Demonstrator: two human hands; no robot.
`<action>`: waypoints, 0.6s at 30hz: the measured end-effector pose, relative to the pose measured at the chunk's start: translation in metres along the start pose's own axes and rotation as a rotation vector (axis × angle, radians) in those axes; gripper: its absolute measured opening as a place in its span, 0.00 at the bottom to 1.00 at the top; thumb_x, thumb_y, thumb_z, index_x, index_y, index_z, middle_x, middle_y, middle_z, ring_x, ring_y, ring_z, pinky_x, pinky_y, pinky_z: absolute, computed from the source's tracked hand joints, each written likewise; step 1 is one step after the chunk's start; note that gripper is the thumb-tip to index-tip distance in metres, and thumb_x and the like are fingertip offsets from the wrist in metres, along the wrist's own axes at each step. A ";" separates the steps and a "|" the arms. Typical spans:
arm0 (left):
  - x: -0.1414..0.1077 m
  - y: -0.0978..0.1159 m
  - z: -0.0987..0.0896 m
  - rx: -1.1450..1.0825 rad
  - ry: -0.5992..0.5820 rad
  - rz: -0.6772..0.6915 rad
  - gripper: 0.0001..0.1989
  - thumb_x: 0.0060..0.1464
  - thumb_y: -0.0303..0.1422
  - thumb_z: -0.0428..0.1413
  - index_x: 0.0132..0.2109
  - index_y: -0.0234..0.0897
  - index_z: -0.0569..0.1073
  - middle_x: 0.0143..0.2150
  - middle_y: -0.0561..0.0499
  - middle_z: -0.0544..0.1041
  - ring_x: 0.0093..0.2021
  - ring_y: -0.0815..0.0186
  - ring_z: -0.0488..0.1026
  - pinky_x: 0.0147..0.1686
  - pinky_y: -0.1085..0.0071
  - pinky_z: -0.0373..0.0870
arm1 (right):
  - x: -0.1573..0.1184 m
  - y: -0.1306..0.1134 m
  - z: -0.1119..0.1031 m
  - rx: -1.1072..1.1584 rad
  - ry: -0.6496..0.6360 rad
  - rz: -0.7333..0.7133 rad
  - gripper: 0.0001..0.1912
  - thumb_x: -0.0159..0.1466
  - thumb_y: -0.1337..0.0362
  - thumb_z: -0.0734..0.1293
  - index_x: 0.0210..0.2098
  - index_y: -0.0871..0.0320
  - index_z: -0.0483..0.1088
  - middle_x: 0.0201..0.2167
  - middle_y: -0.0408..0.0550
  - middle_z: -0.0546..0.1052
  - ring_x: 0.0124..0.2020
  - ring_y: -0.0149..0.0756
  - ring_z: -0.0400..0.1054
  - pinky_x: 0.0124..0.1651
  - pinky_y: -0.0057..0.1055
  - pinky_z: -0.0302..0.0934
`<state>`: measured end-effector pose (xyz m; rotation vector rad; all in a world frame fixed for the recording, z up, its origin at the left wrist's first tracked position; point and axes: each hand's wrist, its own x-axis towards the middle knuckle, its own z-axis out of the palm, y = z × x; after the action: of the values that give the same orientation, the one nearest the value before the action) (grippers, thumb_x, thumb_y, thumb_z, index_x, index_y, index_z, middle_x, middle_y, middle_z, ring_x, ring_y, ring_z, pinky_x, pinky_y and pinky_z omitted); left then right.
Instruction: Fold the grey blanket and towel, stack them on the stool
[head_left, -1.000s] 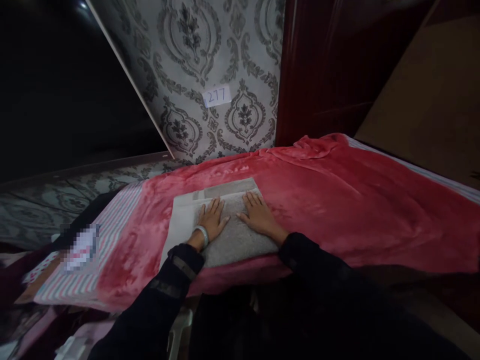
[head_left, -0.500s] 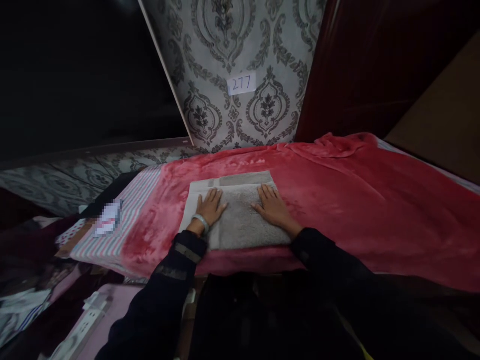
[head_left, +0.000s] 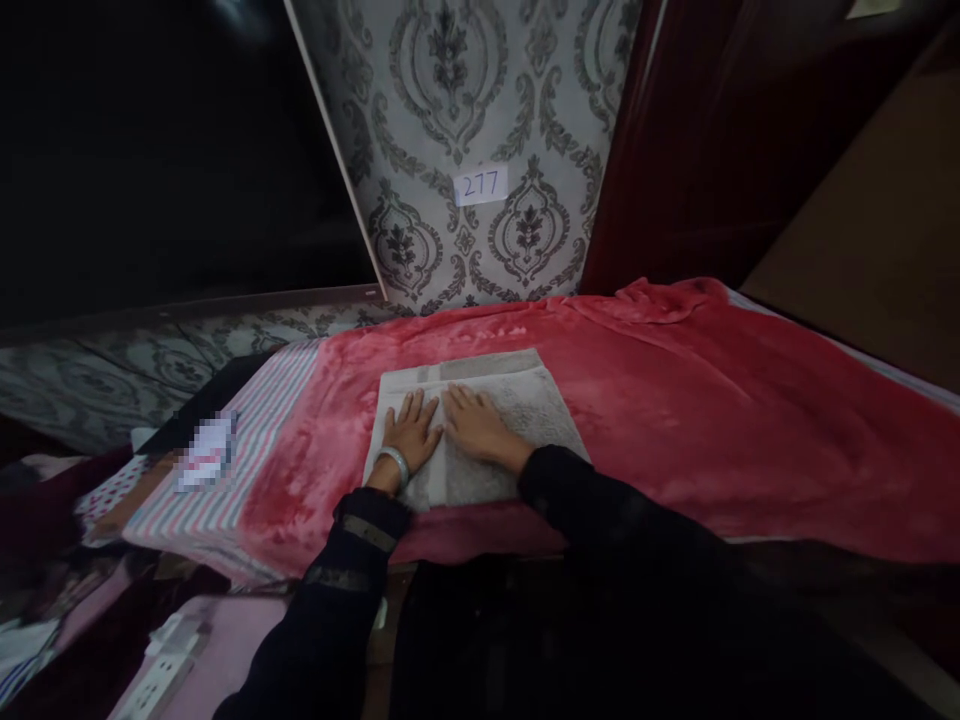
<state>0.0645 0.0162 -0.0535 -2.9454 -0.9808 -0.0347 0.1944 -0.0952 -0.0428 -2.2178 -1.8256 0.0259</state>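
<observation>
A grey towel [head_left: 517,400], folded with a paler band on its left side, lies flat on a red plush blanket [head_left: 675,420]. My left hand [head_left: 411,432] rests on the towel's left part, fingers spread, with a light bracelet at the wrist. Close beside it, my right hand [head_left: 476,425] lies flat on the towel's middle, fingers stretched toward the far edge. Neither hand grips the cloth. Beneath my hands and right forearm, parts of the towel are hidden.
A striped cloth [head_left: 217,500] shows left of the blanket, with a blurred-out white item [head_left: 206,452] on it. Lower left is a white power strip [head_left: 161,675]. Behind stand a large dark screen [head_left: 165,150] and a patterned wall with a paper label [head_left: 481,185] reading 277.
My right hand has slid left across the towel, from its right side to near my left hand. My left hand stays on the left part. The view has shifted slightly.
</observation>
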 end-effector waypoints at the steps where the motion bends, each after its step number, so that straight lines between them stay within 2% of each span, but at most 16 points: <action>1: 0.000 -0.001 0.001 0.003 0.004 0.005 0.31 0.67 0.42 0.43 0.74 0.42 0.56 0.77 0.42 0.47 0.76 0.50 0.44 0.69 0.40 0.49 | 0.001 -0.004 0.008 -0.012 0.021 -0.001 0.33 0.73 0.57 0.54 0.73 0.67 0.53 0.73 0.60 0.51 0.74 0.50 0.42 0.73 0.52 0.43; 3: 0.000 -0.002 0.001 0.009 0.020 0.017 0.31 0.67 0.42 0.44 0.73 0.42 0.57 0.77 0.42 0.47 0.76 0.50 0.45 0.69 0.40 0.49 | 0.000 -0.001 0.018 -0.029 0.061 -0.002 0.33 0.74 0.53 0.54 0.73 0.65 0.54 0.73 0.59 0.51 0.75 0.50 0.42 0.73 0.51 0.42; 5: 0.001 -0.003 0.001 0.006 0.028 0.022 0.30 0.67 0.41 0.43 0.73 0.42 0.57 0.77 0.43 0.47 0.76 0.50 0.45 0.69 0.40 0.50 | -0.005 0.013 0.020 -0.035 0.066 0.022 0.35 0.74 0.50 0.54 0.73 0.64 0.54 0.73 0.58 0.51 0.75 0.49 0.42 0.73 0.51 0.42; 12: 0.002 0.000 -0.002 -0.021 -0.009 0.005 0.31 0.68 0.43 0.42 0.74 0.41 0.56 0.77 0.42 0.46 0.77 0.51 0.43 0.70 0.41 0.48 | -0.048 0.088 0.005 -0.078 0.062 0.250 0.39 0.73 0.46 0.53 0.73 0.67 0.50 0.74 0.60 0.47 0.75 0.49 0.39 0.73 0.50 0.40; 15: 0.001 0.002 -0.004 -0.021 -0.016 -0.002 0.31 0.68 0.43 0.42 0.74 0.41 0.55 0.77 0.42 0.46 0.77 0.51 0.43 0.70 0.41 0.47 | -0.067 0.111 0.004 -0.061 0.037 0.393 0.39 0.73 0.46 0.52 0.74 0.67 0.47 0.75 0.59 0.43 0.75 0.49 0.39 0.73 0.51 0.42; 18: 0.001 0.004 -0.005 -0.016 -0.023 -0.005 0.31 0.68 0.43 0.42 0.74 0.41 0.55 0.77 0.42 0.45 0.77 0.51 0.42 0.71 0.42 0.47 | -0.082 0.127 0.003 0.000 -0.018 0.445 0.39 0.74 0.47 0.50 0.75 0.66 0.45 0.75 0.59 0.42 0.75 0.49 0.39 0.73 0.51 0.42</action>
<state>0.0678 0.0139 -0.0490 -2.9641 -0.9954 -0.0085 0.2986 -0.1955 -0.0854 -2.5821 -1.3021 0.1314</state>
